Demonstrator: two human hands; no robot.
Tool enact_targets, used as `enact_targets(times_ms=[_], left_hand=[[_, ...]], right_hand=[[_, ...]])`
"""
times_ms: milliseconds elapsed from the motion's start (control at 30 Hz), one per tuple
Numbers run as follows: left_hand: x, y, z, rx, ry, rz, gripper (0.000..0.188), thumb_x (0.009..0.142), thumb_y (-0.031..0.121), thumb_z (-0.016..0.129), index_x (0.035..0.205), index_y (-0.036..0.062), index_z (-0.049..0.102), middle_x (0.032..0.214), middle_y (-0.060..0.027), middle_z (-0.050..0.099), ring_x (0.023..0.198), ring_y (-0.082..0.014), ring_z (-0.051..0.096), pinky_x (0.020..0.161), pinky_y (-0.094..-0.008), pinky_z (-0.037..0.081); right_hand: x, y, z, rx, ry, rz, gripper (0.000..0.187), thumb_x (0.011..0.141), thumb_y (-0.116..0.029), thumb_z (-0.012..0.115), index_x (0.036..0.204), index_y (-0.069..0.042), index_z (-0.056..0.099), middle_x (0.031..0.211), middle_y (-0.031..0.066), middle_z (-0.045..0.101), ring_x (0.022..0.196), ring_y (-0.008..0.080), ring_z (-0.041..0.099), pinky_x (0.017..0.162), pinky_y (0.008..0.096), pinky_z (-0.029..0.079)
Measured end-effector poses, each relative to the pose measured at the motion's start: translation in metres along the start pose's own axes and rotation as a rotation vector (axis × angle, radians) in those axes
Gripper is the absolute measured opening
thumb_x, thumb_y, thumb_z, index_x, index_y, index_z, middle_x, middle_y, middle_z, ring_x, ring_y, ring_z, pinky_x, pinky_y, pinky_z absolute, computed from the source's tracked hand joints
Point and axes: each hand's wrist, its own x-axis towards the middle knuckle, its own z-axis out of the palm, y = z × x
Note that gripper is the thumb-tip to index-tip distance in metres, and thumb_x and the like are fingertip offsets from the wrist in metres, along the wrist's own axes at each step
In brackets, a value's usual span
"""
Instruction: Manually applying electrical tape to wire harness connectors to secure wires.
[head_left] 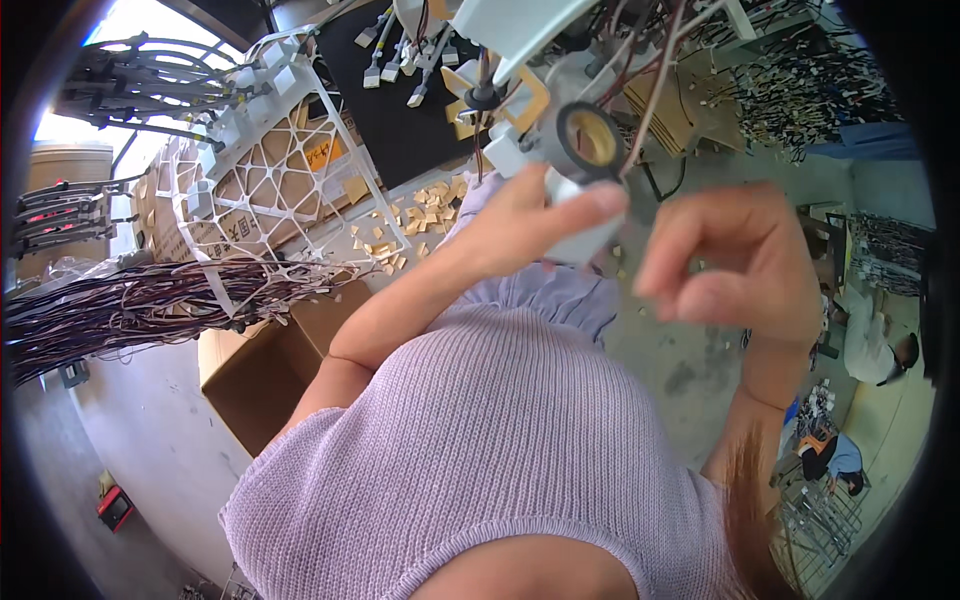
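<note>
Head view's the only one here, and the hands are apart. The left hand (530,220) is at a pale block (585,240), thumb laid across it, I'd guess to steady it. Its other fingers are hidden though, so can't tell if it's really clamped. The tape roll (566,150) sits just beyond that thumb, its round face tipped toward the camera. Looks like it's there so it's within easy reach, but no idea what's holding it up.

The right hand (735,260) is up in the air off to the right, clear of the block, fingers curled in toward the thumb. It's blurry, so can't say if anything thin is pinched in there.

Farther up, connectors (415,85) lie on the black desk (385,150), probably to keep their ends handy. On the left, a white lattice (270,185) has cables (150,85) by its top edge, and a long wire bundle (130,320) runs below it, kept together so it doesn't tangle, I reckon. An open box (255,390) sits under the bundle's end.
</note>
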Motion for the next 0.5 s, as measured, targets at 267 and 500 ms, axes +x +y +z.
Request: enact_targets(times_ms=[267,500], left_hand=[[-0.002,-0.003,0.002,-0.934,-0.737,-0.155,0.074,0.087,0.059,0.039,0.107,-0.0106,0.054,0.081,-0.0247,0.061,0.050,-0.0259,0.059,0.029,-0.0233,0.039],[-0.002,0.011,-0.010,-0.306,-0.171,-0.150,0.034,0.080,0.022,0.063,0.098,-0.0074,0.061,0.080,-0.0161,0.065,0.055,-0.0191,0.061,0.042,-0.0261,0.045]], right_hand=[[0.047,0.049,-0.043,-0.314,-0.199,-0.468,0.052,0.064,-0.018,0.082,0.108,-0.004,0.060,0.096,0.0026,0.057,0.088,0.0141,0.056,0.079,0.0287,0.044],[0.028,0.043,-0.034,-0.420,-0.015,-0.390,0.039,0.070,-0.013,0.077,0.103,-0.001,0.061,0.095,0.0016,0.058,0.086,0.0085,0.055,0.076,0.0232,0.045]])
